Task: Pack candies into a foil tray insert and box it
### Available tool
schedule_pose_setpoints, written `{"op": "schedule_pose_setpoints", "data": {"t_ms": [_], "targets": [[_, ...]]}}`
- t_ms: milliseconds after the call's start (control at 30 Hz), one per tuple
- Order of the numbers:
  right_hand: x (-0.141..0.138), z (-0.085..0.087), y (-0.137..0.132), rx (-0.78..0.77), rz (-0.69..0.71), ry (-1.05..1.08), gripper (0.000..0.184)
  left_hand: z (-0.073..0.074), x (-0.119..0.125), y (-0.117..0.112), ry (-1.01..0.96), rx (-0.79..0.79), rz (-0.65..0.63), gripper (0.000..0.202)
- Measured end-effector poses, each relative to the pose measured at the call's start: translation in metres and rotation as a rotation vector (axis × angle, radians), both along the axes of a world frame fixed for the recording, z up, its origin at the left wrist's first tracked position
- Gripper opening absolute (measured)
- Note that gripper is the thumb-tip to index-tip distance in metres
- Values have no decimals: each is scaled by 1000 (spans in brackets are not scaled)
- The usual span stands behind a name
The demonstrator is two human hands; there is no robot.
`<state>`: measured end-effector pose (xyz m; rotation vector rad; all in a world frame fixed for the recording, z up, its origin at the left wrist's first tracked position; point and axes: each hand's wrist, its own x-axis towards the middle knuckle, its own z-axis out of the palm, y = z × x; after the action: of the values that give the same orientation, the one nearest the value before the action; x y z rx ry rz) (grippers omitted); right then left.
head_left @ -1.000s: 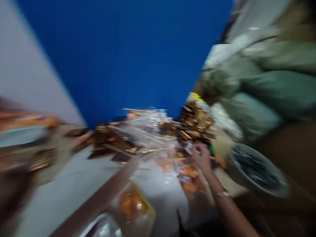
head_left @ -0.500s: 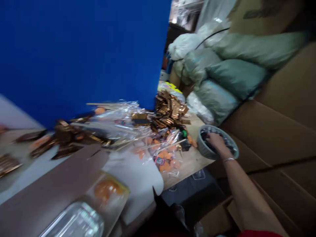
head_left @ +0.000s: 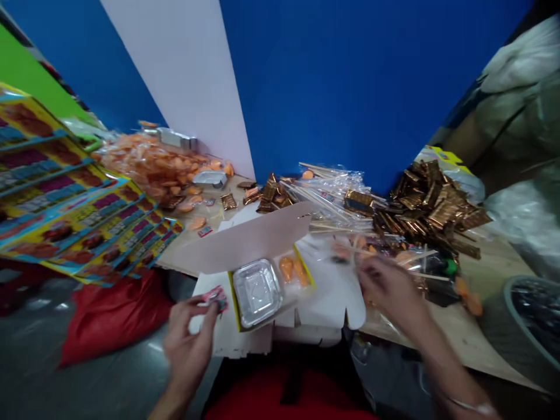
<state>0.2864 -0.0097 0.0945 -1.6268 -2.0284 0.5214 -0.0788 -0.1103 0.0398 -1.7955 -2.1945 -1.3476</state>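
Far left, printed display cards (head_left: 65,192) lean in a fanned stack over the left edge of the counter (head_left: 481,335), with a red bag (head_left: 111,321) on the floor below them. Behind these, against the wall, sits a cellophane sack of orange sweets (head_left: 161,166). My left hand (head_left: 188,350) is half closed, thumb and fingers pinching a small pink printed packet (head_left: 215,298) above the carton, seemingly to keep its print in view. At the counter's near edge, a white carton (head_left: 326,303) has its tan lid (head_left: 249,236) folded back, apparently to free the inside; a foil tray (head_left: 256,293) lies beside two orange sweets (head_left: 292,271). My right hand (head_left: 387,289) is curled, fingertips pinched over clear cellophane (head_left: 363,242); whatever it holds is too blurred to tell. Copper-wrapped bars (head_left: 431,204) heap toward the back right, probably kept within reach, and a grey basin (head_left: 531,318) of dark pieces sits at the right edge.
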Motion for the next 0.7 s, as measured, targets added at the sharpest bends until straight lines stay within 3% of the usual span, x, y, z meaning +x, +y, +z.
{"op": "schedule_pose_setpoints", "data": {"t_ms": [67,133,233,300,433,567,633,700], "targets": [[-80,1,5,-93,180,-39,16,-3,5,9,8,38,-79,26],[-136,-1,0,-157,305,-52,12,-6,9,21,1,-12,-170,21],[-164,-7,-1,-83,486,157,26,-12,10,32,-39,-61,-194,22],[-147,-10,17,44,426,261,23,-17,6,34,-47,-47,-205,27],[-66,-14,101,297,-103,24,26,-27,-3,35,52,6,-310,27],[5,-16,181,312,-153,-70,34,-37,-7,40,144,31,-373,25],[23,-16,192,320,-144,-94,26,-40,-7,43,142,24,-366,25],[28,-14,178,374,-185,-106,25,-40,-6,44,132,12,-367,24]]}}
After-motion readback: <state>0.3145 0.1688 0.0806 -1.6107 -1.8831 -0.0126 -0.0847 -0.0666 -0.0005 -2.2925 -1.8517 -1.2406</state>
